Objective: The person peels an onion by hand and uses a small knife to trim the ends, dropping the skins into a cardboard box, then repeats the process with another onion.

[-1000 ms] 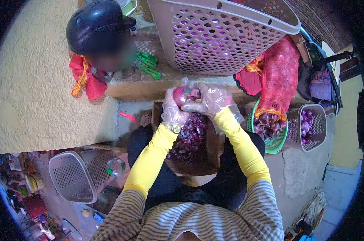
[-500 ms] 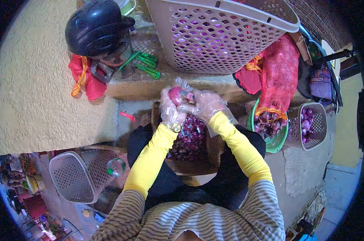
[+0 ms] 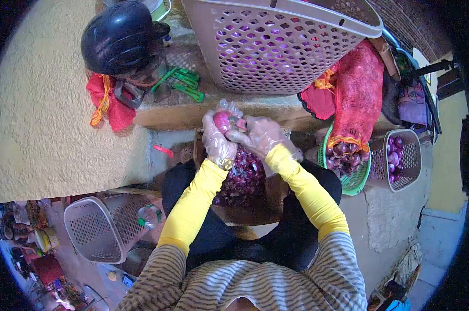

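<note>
In the head view my left hand (image 3: 219,137), in a clear plastic glove, is closed around a red onion (image 3: 222,122). My right hand (image 3: 265,136), gloved the same way, is pressed up to the onion's right side. Between its thumb and fingers is a small reddish tool (image 3: 241,124); its kind is too blurred to make out. Below both hands, a box (image 3: 245,215) between my knees holds a heap of purple onion skins (image 3: 245,179).
A large crate (image 3: 286,57) of onions stands ahead. To the right are a red mesh sack (image 3: 360,93), a green basket (image 3: 354,182) and a smaller onion basket (image 3: 411,160). A dark helmet (image 3: 120,39), a red tool (image 3: 163,151) and a tipped basket (image 3: 97,228) are leftward.
The onion has turned slightly in my left hand, showing more of its pink side. My right hand has shifted a little around it. The whole view has moved slightly.
</note>
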Available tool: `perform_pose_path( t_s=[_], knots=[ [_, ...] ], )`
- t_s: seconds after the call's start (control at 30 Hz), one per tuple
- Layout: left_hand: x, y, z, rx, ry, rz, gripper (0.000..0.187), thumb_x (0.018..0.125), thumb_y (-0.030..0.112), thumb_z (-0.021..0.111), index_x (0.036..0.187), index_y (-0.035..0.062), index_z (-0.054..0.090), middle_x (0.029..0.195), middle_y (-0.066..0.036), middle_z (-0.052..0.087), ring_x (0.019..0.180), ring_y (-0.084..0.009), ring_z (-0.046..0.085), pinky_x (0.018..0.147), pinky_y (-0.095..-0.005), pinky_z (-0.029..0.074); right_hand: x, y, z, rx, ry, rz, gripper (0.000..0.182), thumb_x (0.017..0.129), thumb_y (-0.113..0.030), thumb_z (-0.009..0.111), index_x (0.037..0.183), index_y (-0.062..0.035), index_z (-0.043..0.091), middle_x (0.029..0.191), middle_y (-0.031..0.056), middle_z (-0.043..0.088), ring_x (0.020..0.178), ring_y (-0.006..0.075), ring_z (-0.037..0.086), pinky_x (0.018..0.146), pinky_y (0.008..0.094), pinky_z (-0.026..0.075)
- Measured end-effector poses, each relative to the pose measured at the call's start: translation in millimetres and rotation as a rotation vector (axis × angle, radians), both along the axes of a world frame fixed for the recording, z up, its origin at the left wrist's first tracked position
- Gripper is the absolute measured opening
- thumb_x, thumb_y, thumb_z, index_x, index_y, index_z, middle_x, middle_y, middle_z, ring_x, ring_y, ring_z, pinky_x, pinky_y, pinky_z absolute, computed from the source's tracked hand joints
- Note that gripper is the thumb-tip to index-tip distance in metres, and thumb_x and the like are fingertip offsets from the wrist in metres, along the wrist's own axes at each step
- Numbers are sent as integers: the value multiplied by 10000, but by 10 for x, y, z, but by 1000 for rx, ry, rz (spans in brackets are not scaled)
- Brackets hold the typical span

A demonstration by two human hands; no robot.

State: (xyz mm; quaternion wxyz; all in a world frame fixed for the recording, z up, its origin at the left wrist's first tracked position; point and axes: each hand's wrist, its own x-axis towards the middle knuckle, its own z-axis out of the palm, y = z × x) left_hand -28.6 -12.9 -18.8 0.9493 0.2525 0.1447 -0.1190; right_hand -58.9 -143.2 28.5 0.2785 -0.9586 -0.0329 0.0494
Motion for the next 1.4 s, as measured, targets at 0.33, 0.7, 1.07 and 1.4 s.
perform_pose_path(
  t_s=[0.33,0.7,1.07,1.4],
  knots=[
    [151,45,-676,752,-217,-114,345,992,335,434,1065,32,580,1010,-170,659,955,-311,656,858,-461,568,46,-109,24,-148,-134,59,759,734,-775,646,946,-47,680,784,230,686,746,404,687,686,499,533],
    [33,-29,-140,-50,97,74,356,977,405,457,1048,83,593,986,-103,641,885,-255,636,805,-416,548,-2,39,-157,22,33,29,686,884,-730,495,978,-83,702,862,231,703,845,409,691,772,506,533],
    [93,147,-109,-226,3,-330,375,975,328,485,1189,36,581,1068,-123,648,959,-265,643,888,-426,551,65,-175,170,-96,50,82,717,833,-744,556,1143,-111,685,897,214,710,839,385,697,757,512,531],
    [130,141,-366,-318,93,-317,330,953,338,528,1109,54,590,1045,-155,651,899,-314,657,808,-448,574,34,-120,-52,-143,-72,75,704,796,-759,586,1152,-164,703,846,200,713,782,368,704,704,498,546]
  ],
)
